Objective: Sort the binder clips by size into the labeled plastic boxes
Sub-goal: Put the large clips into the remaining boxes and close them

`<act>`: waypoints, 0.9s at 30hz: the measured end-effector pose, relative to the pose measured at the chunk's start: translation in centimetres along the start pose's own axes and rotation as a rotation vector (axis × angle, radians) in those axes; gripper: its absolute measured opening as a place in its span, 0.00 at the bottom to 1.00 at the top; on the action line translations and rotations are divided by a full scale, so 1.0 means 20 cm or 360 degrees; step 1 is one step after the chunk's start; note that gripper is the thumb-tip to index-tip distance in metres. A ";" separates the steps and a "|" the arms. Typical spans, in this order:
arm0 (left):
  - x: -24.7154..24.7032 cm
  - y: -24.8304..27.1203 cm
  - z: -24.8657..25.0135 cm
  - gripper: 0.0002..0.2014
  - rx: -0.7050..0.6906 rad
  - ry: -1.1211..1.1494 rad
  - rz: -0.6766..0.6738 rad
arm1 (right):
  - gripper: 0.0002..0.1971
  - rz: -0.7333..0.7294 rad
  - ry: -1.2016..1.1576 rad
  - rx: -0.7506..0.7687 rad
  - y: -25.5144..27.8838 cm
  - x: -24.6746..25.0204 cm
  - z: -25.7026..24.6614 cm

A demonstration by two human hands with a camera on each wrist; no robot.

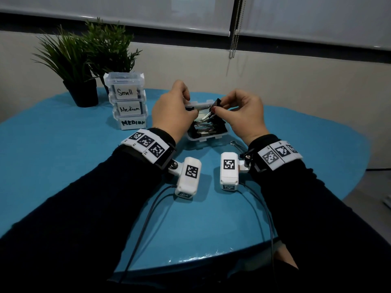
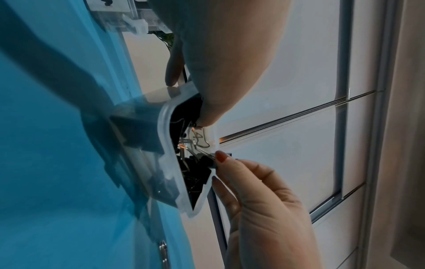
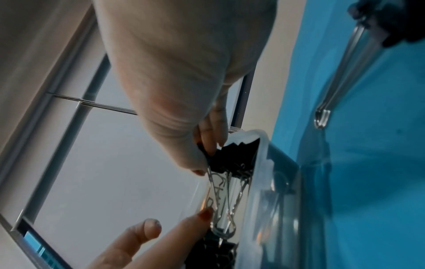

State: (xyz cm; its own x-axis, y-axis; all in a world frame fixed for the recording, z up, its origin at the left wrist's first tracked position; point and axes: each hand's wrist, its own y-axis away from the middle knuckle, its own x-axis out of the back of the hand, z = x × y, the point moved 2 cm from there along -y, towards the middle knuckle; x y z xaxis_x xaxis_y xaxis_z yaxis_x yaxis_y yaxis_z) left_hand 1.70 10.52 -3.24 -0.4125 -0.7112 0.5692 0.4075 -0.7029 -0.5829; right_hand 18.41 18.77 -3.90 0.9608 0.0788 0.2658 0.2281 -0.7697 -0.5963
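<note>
A clear open box [image 1: 205,138] full of black binder clips sits mid-table. Just above it my right hand [image 1: 218,107] pinches the black body of one binder clip [image 1: 217,102] between thumb and fingers. My left hand [image 1: 187,105] holds the ends of that clip's silver wire handles [image 1: 198,108]. The right wrist view shows the clip [image 3: 222,163] under my right hand [image 3: 209,156], and a fingertip [image 3: 204,215] of my left hand on the handles. In the left wrist view, my right hand [image 2: 218,166] grips the clip [image 2: 229,154] over the box rim [image 2: 164,131].
Three closed boxes stand stacked at the back left, labelled Small [image 1: 125,92], Medium [image 1: 130,108] and MEDIUM [image 1: 133,123]. A potted plant [image 1: 81,93] is behind them. A loose wire handle [image 1: 237,144] lies on the blue table [image 1: 63,157] right of the open box.
</note>
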 end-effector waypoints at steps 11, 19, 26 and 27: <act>-0.02 -0.01 -0.01 0.14 0.0001 0.0163 -0.0059 | 0.10 0.0160 0.0045 -0.0068 0.00 -0.02 0.01; -0.02 -0.01 -0.02 0.14 0.0011 0.0201 -0.0089 | 0.11 0.0105 0.0238 -0.0067 0.00 -0.03 0.00; -0.05 -0.01 -0.03 0.10 0.0039 0.0379 -0.0083 | 0.10 0.0177 0.0272 -0.0105 -0.01 -0.05 0.02; -0.05 -0.01 -0.03 0.09 0.0043 0.0381 -0.0085 | 0.10 0.0182 0.0265 -0.0113 -0.01 -0.05 0.03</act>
State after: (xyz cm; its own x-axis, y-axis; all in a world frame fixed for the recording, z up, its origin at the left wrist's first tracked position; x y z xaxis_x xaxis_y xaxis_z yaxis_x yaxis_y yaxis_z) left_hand 1.52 11.41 -3.99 -0.6141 -0.6529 0.4435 0.4002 -0.7419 -0.5380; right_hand 17.48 19.27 -4.46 0.9391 -0.1128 0.3245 0.1018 -0.8108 -0.5763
